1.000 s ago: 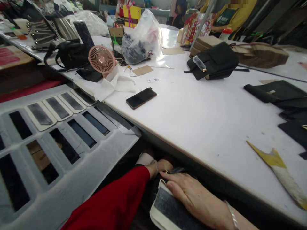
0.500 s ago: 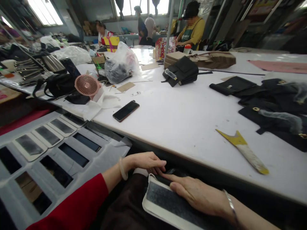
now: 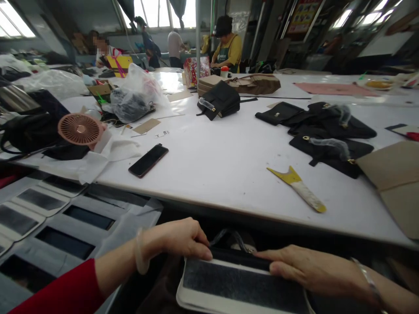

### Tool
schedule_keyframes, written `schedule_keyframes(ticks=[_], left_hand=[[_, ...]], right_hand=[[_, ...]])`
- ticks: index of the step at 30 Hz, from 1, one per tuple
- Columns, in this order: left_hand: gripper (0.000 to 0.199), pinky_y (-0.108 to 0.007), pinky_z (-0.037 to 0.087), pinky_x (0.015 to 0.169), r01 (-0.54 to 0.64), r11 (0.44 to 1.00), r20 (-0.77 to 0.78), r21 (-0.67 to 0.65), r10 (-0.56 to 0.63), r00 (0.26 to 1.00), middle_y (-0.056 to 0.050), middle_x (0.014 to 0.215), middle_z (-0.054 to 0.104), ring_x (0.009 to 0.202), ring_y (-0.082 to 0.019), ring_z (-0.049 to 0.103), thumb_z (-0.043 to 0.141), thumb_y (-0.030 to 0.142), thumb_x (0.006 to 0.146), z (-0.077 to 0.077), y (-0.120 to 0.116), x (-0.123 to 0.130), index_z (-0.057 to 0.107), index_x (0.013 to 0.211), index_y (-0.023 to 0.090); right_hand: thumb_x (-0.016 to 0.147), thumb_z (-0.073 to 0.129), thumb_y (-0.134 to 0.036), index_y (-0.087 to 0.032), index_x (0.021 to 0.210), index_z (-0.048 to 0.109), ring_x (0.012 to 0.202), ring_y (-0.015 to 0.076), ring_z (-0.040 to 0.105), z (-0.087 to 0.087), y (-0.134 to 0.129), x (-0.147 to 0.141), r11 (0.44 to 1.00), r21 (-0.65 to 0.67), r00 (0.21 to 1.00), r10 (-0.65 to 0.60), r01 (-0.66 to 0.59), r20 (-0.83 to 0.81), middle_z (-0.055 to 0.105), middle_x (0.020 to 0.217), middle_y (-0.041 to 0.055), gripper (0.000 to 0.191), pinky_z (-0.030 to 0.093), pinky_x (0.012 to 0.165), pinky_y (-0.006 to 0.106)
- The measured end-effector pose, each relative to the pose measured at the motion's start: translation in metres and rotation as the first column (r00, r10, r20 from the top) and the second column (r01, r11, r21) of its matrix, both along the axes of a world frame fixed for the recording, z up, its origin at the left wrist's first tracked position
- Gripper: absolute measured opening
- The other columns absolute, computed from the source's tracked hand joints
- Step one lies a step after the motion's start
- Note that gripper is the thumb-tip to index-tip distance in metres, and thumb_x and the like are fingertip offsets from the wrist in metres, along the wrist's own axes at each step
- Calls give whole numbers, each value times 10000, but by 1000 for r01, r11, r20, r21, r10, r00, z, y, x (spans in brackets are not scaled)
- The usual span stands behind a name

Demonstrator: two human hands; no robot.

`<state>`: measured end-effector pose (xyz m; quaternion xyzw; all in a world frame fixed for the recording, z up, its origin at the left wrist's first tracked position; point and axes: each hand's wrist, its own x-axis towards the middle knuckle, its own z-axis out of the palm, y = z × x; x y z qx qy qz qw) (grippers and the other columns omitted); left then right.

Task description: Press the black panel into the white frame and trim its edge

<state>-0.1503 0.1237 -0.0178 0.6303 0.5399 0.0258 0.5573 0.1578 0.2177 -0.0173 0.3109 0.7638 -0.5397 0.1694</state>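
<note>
A cream-edged panel with a dark rectangular middle (image 3: pixel 238 283) lies tilted over my lap, its lower part cut off by the frame. Along its upper edge runs the black edge of a bag (image 3: pixel 240 258), with a plastic-wrapped strap (image 3: pixel 234 235) behind it. My left hand (image 3: pixel 185 240) pinches the upper left corner, thumb on top. At the upper right, my right hand (image 3: pixel 304 267) is closed on the black edge, its thumb over the panel. The fingers behind the edge are partly hidden.
Similar panels (image 3: pixel 41 198) lie on a grey sheet at left. On the white table are a phone (image 3: pixel 149 160), a yellow-ended forked tool (image 3: pixel 297 187), black bags (image 3: pixel 327 146), a pink fan (image 3: pixel 80 129) and brown card (image 3: pixel 393 183). A co-worker (image 3: pixel 229 48) stands at the far side.
My view has turned to the right. My hands, close together before, are now apart, one at each end of the panel's upper edge. The panel is turned more square to me.
</note>
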Motion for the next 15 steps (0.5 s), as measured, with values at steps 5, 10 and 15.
schedule_keyframes(ticks=[5,10,15], left_hand=[[233,-220,287,470,52,995,-26,82,-50,998,52,521,463,496,-102,423,613,387,821,2,1,4,766,823,211],[334,-208,384,536,61,997,-89,45,-57,994,17,697,685,617,-152,585,638,464,797,-4,7,9,756,1023,248],[572,-327,476,929,37,973,-199,229,10,980,-35,1215,671,1085,-273,622,710,458,755,0,4,23,598,1287,281]], right_hand=[[857,580,-514,-319,1194,680,1031,307,663,-3,0,1,996,47,997,-74,74,-7,722,1092,64,401,496,910,391],[912,491,-484,-307,1246,643,1034,281,665,-7,-9,-22,997,76,999,12,-9,-45,712,1124,46,408,475,931,379],[838,605,-430,-312,1115,721,1051,308,654,-8,-18,-51,990,91,985,-94,108,-145,710,1126,37,322,445,955,424]])
